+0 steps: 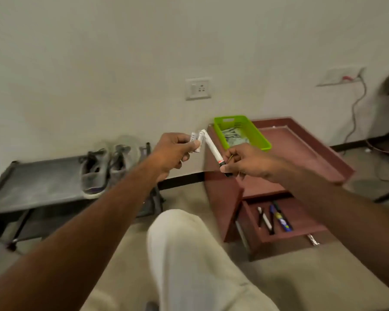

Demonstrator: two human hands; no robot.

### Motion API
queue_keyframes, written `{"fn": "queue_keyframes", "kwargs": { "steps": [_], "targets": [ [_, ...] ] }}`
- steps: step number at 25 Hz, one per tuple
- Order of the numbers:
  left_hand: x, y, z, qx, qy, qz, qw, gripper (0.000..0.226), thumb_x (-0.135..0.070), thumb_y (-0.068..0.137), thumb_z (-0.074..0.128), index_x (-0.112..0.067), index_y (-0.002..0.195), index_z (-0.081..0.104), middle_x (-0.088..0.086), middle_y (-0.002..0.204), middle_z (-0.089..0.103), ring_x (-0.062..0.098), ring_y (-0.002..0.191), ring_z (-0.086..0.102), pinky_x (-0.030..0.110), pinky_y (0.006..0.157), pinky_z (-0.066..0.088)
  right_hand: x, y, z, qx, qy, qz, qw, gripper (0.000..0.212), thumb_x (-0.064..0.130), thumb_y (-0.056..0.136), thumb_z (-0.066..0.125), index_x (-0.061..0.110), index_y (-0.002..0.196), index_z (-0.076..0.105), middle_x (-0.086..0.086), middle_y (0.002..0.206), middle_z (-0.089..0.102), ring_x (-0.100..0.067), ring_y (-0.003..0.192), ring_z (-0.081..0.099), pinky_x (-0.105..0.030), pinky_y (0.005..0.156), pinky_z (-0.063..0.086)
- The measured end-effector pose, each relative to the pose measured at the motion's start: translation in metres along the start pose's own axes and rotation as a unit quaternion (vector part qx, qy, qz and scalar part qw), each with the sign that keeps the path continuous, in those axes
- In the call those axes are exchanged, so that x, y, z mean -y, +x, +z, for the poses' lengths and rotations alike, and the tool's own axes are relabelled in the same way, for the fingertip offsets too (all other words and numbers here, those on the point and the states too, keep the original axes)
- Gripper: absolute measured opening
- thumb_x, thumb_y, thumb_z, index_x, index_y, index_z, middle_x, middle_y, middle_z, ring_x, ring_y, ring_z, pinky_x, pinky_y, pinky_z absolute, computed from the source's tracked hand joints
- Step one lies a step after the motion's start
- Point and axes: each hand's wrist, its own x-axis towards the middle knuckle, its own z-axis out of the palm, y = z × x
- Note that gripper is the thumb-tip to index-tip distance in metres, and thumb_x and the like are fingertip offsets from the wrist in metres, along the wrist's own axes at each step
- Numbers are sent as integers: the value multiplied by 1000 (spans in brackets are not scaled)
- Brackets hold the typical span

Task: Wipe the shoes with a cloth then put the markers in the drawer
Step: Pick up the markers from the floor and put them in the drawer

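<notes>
with both arms stretched forward over my knee (189,254), i hold my two hands up in front of the wall (99,52). my left hand (172,152) has its fingers curled and pressed together around a bunch of white markers (196,142); i cannot tell how many. my right hand (248,161) pinches the dark capped end of a single white marker (212,149) between thumb and forefinger, its other fingers loosely curled. that marker slants up and to the left, and its far end touches the bunch in the left hand.

below the right forearm the drawer (279,234) of a reddish cabinet (222,194) stands pulled out. three pens (273,217) lie in it side by side: one white and black, one black, one blue.

on the cabinet top, at its back left corner near the wall, sits a green basket (254,135) with something crumpled and pale inside; i cannot tell what.

to the left, a pair of grey shoes (103,169) rests on the right part of a dark rack (32,187), toes toward the wall. motion blur softens their outline.

a socket (198,88) is set in the wall above the hands.
</notes>
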Motion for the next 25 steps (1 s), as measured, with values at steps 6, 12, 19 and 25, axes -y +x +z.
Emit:
{"fn": "queue_keyframes", "kwargs": {
  "steps": [6, 12, 19, 25],
  "targets": [
    [47, 35, 209, 152, 131, -65, 977, 28, -9, 91, 71, -11, 65, 63, 5, 57, 47, 9, 45, 32, 21, 45, 21, -154, -75, -107, 20, -66, 186, 980, 14, 15, 81, 78, 4, 84, 70, -9, 66, 67, -21, 58, 57, -30, 53, 45],
    [130, 37, 311, 195, 348, -90, 913, 24, -23, 84, 69, -8, 71, 56, 16, 73, 62, 26, 67, 66, 29, 59, 47, -250, -100, -133, 67, -178, 317, 929, 24, 23, 76, 79, 3, 89, 76, -10, 73, 72, -20, 56, 60, -26, 52, 48],
    [181, 61, 336, 145, 526, -109, 831, 26, -27, 98, 57, -6, 112, 62, 18, 120, 65, 38, 113, 64, 41, 88, 53, -289, -40, -80, 26, -349, 226, 909, 27, 24, 83, 69, 6, 104, 66, -14, 106, 68, -31, 98, 66, -33, 67, 48],
    [211, 88, 347, 104, 442, -225, 862, 29, -29, 94, 68, -8, 114, 64, 16, 117, 66, 35, 103, 66, 42, 84, 58, -314, -13, -62, 98, -295, 242, 919, 19, 21, 79, 71, 11, 70, 57, -5, 69, 56, -27, 75, 59, -28, 61, 43]
  ]
}}
